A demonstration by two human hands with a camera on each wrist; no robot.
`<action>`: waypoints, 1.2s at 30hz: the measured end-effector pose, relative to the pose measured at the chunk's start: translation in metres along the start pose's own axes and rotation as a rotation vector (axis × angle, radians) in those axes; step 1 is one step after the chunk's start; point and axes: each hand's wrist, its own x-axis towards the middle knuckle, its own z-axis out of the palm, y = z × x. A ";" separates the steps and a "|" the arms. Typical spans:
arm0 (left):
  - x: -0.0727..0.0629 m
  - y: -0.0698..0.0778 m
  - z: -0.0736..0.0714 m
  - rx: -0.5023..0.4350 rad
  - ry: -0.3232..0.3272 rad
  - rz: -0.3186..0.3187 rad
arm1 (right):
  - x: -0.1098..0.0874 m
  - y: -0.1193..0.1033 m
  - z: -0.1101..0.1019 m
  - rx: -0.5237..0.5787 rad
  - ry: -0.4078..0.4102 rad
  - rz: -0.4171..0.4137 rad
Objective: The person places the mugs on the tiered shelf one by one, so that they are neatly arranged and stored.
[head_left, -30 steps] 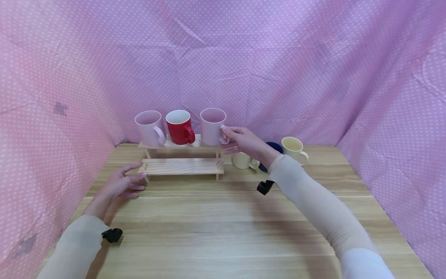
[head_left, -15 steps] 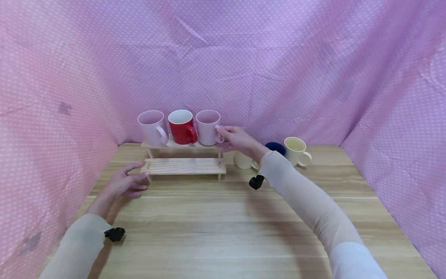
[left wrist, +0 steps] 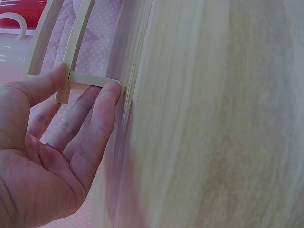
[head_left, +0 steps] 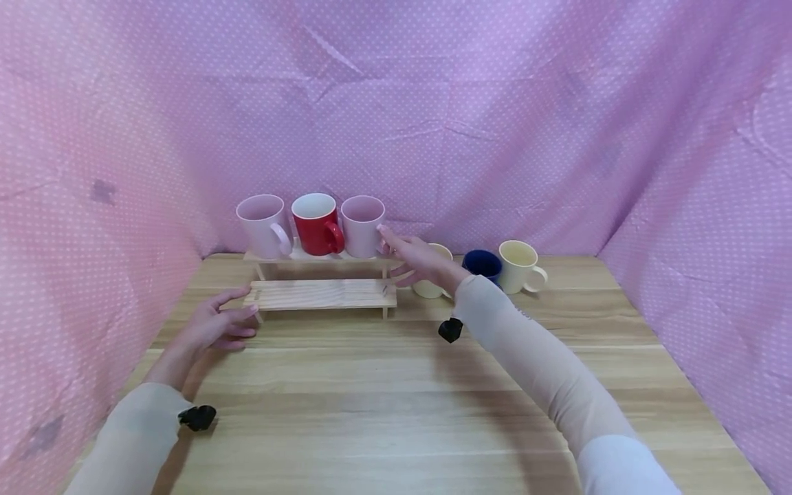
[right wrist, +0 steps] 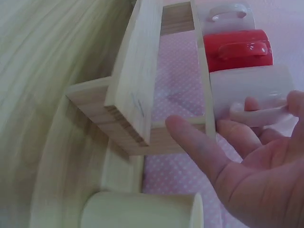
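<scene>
A two-tier wooden rack (head_left: 322, 294) stands at the back of the table. On its upper tier, a pink mug (head_left: 265, 230), a red mug (head_left: 315, 234) and a second pink mug (head_left: 361, 230) sit upright in a row. My right hand (head_left: 421, 261) is at the right-hand pink mug's handle (right wrist: 263, 116), thumb at one end and a fingertip showing through the loop. One lower finger stretches out beside the rack's end. My left hand (head_left: 213, 323) holds the lower tier's left end, thumb (left wrist: 50, 80) on the board and fingers by the leg.
Right of the rack stand a cream mug (head_left: 427, 287), partly behind my right hand, a dark blue mug (head_left: 482, 265) and another cream mug (head_left: 518, 268). Pink dotted cloth (head_left: 396, 124) hangs around the back and sides of the wooden table (head_left: 371, 399).
The right-hand pink mug has moved left, close beside the red mug on the upper tier, with my right hand at its handle. My left hand has stayed at the rack.
</scene>
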 end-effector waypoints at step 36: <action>0.005 -0.001 -0.003 -0.004 -0.014 -0.030 | 0.002 -0.002 0.016 -0.170 0.123 -0.011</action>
